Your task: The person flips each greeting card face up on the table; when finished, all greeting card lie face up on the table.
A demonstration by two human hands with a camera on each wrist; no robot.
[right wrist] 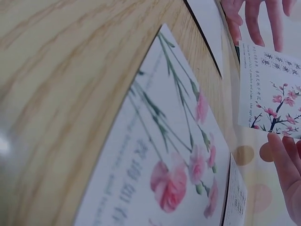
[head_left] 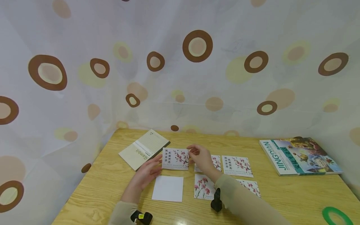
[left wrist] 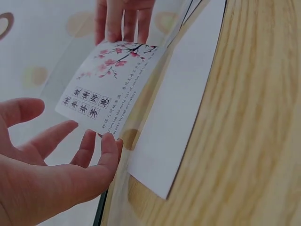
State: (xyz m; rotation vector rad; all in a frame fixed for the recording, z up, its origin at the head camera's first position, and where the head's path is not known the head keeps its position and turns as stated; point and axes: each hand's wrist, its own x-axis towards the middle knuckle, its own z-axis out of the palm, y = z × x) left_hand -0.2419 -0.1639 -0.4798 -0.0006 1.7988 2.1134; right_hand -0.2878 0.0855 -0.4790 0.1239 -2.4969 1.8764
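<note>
A greeting card printed with pink blossom branches and Chinese characters is held up over the table, its printed face toward me. My right hand pinches its right edge between thumb and fingers. At the opposite edge is my left hand, fingertips right at the card and thumb standing apart, as the left wrist view shows. Below the card lies a blank white card. A carnation card lies by my right forearm, with blossom cards behind and beside it, partly covered by my right arm.
A cream notebook marked Gambit lies at the back left, its corner near the raised card. On the right is a thick colorful book. A green ring sits near the front right. A patterned curtain hangs behind the wooden table.
</note>
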